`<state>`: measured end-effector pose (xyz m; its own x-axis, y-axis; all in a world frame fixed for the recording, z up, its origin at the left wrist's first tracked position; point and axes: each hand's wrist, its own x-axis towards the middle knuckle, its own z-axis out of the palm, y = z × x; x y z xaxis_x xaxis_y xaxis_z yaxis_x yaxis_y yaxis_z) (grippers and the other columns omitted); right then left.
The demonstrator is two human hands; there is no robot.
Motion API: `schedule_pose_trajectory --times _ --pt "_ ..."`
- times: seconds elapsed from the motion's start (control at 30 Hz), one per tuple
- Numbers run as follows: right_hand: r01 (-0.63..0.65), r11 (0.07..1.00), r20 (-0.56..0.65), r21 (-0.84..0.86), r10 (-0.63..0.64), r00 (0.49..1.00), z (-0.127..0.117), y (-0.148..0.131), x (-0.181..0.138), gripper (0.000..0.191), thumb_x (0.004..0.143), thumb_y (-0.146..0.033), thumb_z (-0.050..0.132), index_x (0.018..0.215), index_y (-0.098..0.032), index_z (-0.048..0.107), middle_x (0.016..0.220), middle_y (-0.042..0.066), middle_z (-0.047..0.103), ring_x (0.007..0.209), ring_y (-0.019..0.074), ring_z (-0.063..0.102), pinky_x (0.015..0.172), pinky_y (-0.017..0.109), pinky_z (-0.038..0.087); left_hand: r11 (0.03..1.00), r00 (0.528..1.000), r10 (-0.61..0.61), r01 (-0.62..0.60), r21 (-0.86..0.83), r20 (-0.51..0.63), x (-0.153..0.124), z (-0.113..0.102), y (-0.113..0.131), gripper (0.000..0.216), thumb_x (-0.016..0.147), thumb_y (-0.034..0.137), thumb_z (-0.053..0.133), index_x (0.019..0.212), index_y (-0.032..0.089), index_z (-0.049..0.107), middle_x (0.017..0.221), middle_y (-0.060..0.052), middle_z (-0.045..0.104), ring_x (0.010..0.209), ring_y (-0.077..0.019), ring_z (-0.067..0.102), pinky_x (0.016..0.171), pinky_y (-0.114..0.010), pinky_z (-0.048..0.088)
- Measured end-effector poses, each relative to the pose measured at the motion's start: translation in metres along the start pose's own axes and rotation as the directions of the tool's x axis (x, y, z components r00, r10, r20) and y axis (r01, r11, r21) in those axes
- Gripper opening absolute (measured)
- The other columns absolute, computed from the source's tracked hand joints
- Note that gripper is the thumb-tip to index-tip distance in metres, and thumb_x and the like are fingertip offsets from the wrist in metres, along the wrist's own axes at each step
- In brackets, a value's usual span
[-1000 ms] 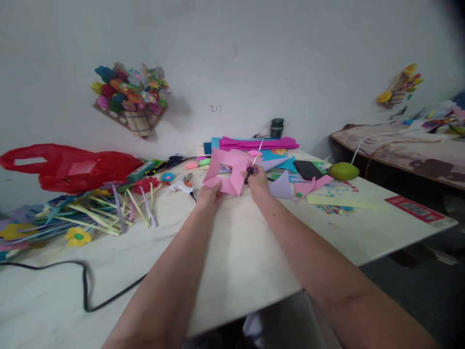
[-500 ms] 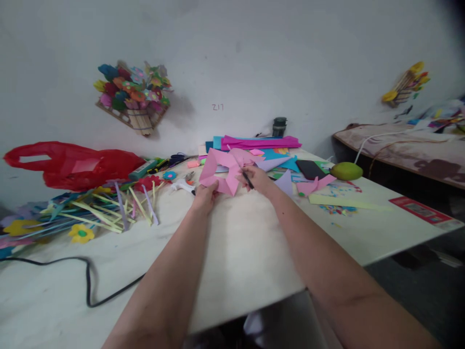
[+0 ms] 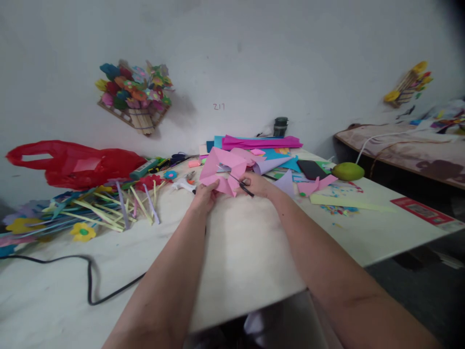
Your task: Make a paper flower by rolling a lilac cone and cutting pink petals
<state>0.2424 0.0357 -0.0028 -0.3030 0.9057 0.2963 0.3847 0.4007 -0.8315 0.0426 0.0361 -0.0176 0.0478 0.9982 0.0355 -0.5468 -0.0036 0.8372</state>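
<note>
Head view: left hand [image 3: 206, 196] pinches the lower edge of the pink paper [image 3: 221, 169], thumb on top and fingers under. The sheet has cut-outs and is held just above the table [image 3: 232, 252], mid-far part, in front of the coloured paper stack [image 3: 259, 142]. Right hand [image 3: 256, 185] is closed around the scissors [image 3: 242, 186], dark handle in the fist, blades pointing left into the paper; can't tell if the blades are apart, too small. The hands are close together with the paper between them. Just left of the left hand is a white glue gun [image 3: 183, 185]. Further left are paper strips [image 3: 109, 206], a yellow paper flower [image 3: 83, 231] and a red plastic bag [image 3: 80, 165]. A black cable [image 3: 89, 286] runs across the near-left table. Right of the hands are a dark phone [image 3: 309, 169] and a green fruit [image 3: 348, 171], with paper scraps nearby. A dark jar [image 3: 280, 127] sits by the wall behind the stack. A basket of paper flowers [image 3: 134, 97] hangs on the wall. A second table [image 3: 407, 150] stands far right.
</note>
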Motion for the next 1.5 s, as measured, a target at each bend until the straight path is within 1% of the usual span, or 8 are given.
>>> schedule_pose_trajectory --times 0.13,0.33,0.5,0.6,0.87,1.07,1.27,1.5 --pt "0.011 0.999 -0.035 -0.050 -0.013 0.999 -0.001 0.002 0.000 0.029 0.056 -0.033 0.082 0.075 -0.019 0.066 0.051 -0.006 0.054 0.046 0.0101 0.049 0.042 0.021 0.038 0.999 0.999 0.028 -0.029 0.015 0.027 0.001 -0.002 -0.001 0.026 0.067 0.011 0.076 0.091 0.014 0.064 0.080 -0.003 0.071 0.072 -0.0154 0.068 0.080 -0.032 0.058" --pt "0.036 0.977 -0.033 -0.212 -0.044 0.998 -0.006 -0.001 -0.002 0.029 0.057 -0.034 0.082 0.079 -0.021 0.069 0.062 -0.002 0.063 0.058 0.0149 0.057 0.054 0.024 0.042 0.999 0.999 0.049 -0.049 0.018 -0.008 -0.001 -0.001 0.000 0.028 0.067 0.010 0.075 0.092 0.016 0.063 0.080 -0.001 0.070 0.072 -0.0141 0.067 0.081 -0.031 0.058" --pt "0.023 0.885 -0.008 -0.465 -0.030 1.000 -0.010 -0.018 -0.008 0.032 0.063 -0.040 0.079 0.087 -0.022 0.069 0.073 0.001 0.067 0.067 0.0168 0.059 0.059 0.026 0.039 0.998 0.998 0.061 -0.061 0.006 0.016 -0.004 0.001 0.003 0.035 0.068 0.009 0.075 0.099 0.019 0.064 0.082 0.000 0.071 0.075 -0.0140 0.067 0.084 -0.032 0.057" --pt "0.027 0.829 0.009 -0.559 -0.027 1.000 -0.013 -0.027 -0.011 0.032 0.066 -0.040 0.077 0.091 -0.022 0.069 0.077 0.002 0.068 0.070 0.0182 0.060 0.060 0.027 0.037 0.999 0.998 0.046 -0.046 0.005 0.035 -0.005 0.000 0.003 0.033 0.068 0.010 0.075 0.098 0.018 0.064 0.083 0.000 0.071 0.075 -0.0134 0.067 0.083 -0.030 0.057" --pt "0.063 0.766 0.027 -0.640 -0.059 0.998 -0.016 -0.022 -0.010 0.030 0.071 -0.045 0.071 0.094 -0.027 0.069 0.085 0.002 0.071 0.078 0.0215 0.063 0.063 0.028 0.038 0.999 0.995 0.036 -0.037 0.008 0.090 -0.008 0.003 0.005 0.024 0.071 0.008 0.073 0.093 0.016 0.064 0.087 -0.004 0.073 0.088 -0.0182 0.070 0.090 -0.034 0.056" --pt "0.039 0.714 0.037 -0.699 -0.018 0.999 -0.018 -0.031 -0.012 0.034 0.072 -0.047 0.068 0.101 -0.028 0.068 0.093 0.002 0.073 0.084 0.0238 0.065 0.065 0.029 0.039 0.999 0.994 0.047 -0.046 -0.020 0.102 -0.006 0.001 0.003 0.025 0.069 0.008 0.074 0.092 0.014 0.065 0.083 -0.002 0.072 0.075 -0.0148 0.068 0.089 -0.036 0.057" --pt "0.038 0.635 0.065 -0.772 0.020 0.998 -0.019 -0.042 -0.016 0.038 0.076 -0.047 0.062 0.110 -0.030 0.066 0.102 0.001 0.073 0.092 0.0242 0.066 0.070 0.029 0.043 0.998 0.991 0.057 -0.056 -0.012 0.122 -0.002 -0.003 -0.001 0.028 0.068 0.011 0.075 0.094 0.014 0.065 0.087 -0.003 0.072 0.082 -0.0177 0.069 0.091 -0.039 0.055" --pt "0.041 0.611 0.073 -0.791 0.026 0.997 -0.020 -0.047 -0.017 0.042 0.077 -0.046 0.062 0.116 -0.030 0.065 0.107 0.003 0.073 0.094 0.0252 0.066 0.073 0.031 0.043 0.999 0.989 0.045 -0.046 0.005 0.140 0.001 -0.006 -0.003 0.028 0.070 0.013 0.075 0.096 0.015 0.064 0.089 -0.004 0.072 0.088 -0.0205 0.069 0.090 -0.040 0.056"
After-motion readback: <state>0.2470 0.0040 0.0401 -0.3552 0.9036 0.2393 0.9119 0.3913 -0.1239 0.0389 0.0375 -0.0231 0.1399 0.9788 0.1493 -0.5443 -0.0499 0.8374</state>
